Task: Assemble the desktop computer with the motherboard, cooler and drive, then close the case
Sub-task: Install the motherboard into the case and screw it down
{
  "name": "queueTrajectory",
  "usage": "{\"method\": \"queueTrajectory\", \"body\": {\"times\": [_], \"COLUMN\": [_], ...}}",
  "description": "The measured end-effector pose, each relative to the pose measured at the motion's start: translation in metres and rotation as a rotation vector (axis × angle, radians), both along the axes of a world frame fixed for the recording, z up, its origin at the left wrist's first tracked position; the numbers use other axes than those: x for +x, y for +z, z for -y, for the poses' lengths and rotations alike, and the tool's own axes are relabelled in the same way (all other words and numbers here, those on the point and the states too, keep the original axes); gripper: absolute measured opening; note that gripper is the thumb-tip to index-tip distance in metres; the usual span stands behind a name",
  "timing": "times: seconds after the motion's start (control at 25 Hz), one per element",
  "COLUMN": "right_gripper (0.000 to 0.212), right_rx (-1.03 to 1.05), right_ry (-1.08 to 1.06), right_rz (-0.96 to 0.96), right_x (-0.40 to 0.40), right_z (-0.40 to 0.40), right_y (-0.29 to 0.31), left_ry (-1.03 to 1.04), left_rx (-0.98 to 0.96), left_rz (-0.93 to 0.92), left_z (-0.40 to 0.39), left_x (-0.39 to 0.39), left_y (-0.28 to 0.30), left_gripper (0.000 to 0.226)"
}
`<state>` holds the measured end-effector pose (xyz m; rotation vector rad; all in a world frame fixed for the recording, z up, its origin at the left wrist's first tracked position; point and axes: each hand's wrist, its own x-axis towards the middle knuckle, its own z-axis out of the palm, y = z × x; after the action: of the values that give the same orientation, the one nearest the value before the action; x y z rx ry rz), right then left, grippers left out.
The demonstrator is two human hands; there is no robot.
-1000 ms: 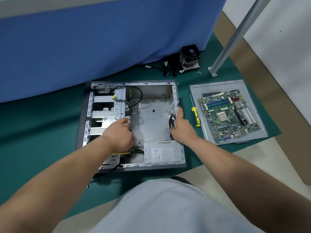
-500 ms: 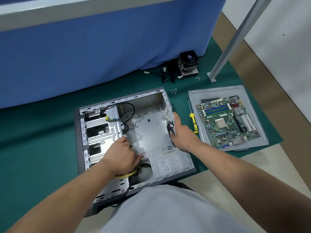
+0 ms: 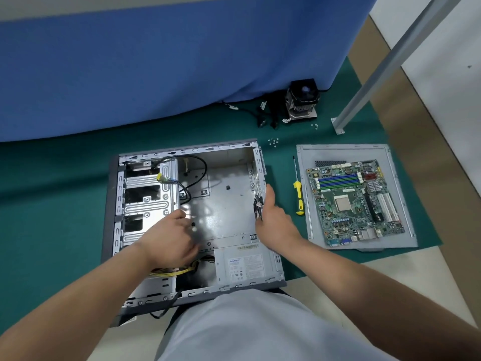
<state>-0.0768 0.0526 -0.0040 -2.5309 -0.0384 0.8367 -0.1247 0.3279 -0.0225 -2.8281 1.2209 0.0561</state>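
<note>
The open case (image 3: 229, 162) lies on the green mat (image 3: 52, 204); the left hand (image 3: 169, 241) rests inside, its grasp unclear; the right hand (image 3: 273, 220) grips the rear wall; rightward lie a screwdriver (image 3: 298, 194) and the motherboard (image 3: 354, 201) on a panel (image 3: 403, 162); the cooler (image 3: 302, 102) stands beyond.

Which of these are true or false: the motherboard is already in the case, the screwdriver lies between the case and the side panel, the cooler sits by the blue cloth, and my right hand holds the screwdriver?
1. The motherboard is already in the case. False: it lies on the side panel, right of the case.
2. The screwdriver lies between case and panel. True.
3. The cooler sits by the blue cloth. True.
4. The right hand holds the screwdriver. False: it grips the case's right wall, while the left hand reaches inside.
</note>
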Motion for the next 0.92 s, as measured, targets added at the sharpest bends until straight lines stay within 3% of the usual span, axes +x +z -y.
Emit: {"method": "queueTrajectory", "body": {"times": [0.24, 0.32, 0.4, 0.52, 0.64, 0.92], "right_gripper": [0.088, 0.1, 0.112, 0.095, 0.074, 0.061], "right_rx": [0.015, 0.004, -0.005, -0.061, -0.128, -0.107], "right_ry": [-0.07, -0.08, -0.11, 0.047, 0.167, 0.107], "right_rz": [0.027, -0.026, 0.045, 0.362, 0.424, 0.487], "right_x": [-0.004, -0.001, 0.013, 0.046, 0.054, 0.055], "right_z": [-0.008, -0.006, -0.01, -0.027, -0.038, -0.038], "right_y": [0.0, 0.002, 0.002, 0.0, -0.01, -0.026], "left_ry": [0.005, 0.019, 0.1, 0.404, 0.668, 0.7], "left_rx": [0.047, 0.017, -0.079, -0.192, -0.2, -0.199], "left_rz": [-0.045, -0.074, -0.093, 0.027, -0.047, -0.045], "left_z": [-0.013, -0.018, -0.025, -0.03, -0.027, -0.029], "left_x": [0.003, 0.001, 0.008, 0.033, 0.041, 0.044], "left_y": [-0.004, -0.009, -0.009, -0.006, -0.014, -0.025], "left_gripper": [0.047, 0.049, 0.045, 0.031, 0.056, 0.063]}}
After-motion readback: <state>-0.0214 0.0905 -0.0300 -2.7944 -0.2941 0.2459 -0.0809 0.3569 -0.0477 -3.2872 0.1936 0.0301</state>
